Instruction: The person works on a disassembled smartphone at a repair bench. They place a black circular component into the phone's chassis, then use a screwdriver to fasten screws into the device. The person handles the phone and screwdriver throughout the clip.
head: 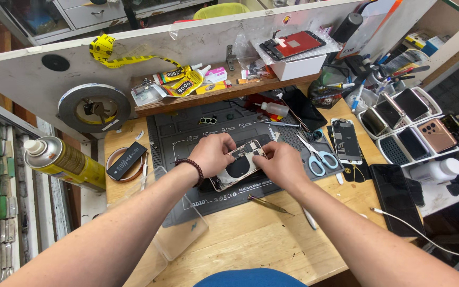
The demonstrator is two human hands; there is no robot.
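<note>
Two hands (left hand (212, 154), right hand (281, 163)) | one opened phone (238, 165) | one scissors (319, 158)

phone edges: my left hand (212, 153) and right hand (278, 163) cover both ends of the opened phone (238, 165)
fingertips: I can't see them
spray can (64, 162): base hidden
cable (431, 239): leaves frame right

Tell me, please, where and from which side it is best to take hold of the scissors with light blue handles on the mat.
Probably by the handle loops of the scissors, coming from the near edge of the bench. The loops lie toward the person, and the blades point away toward the shelf. The right hand is nearest; both hands now hold the opened phone.
</note>
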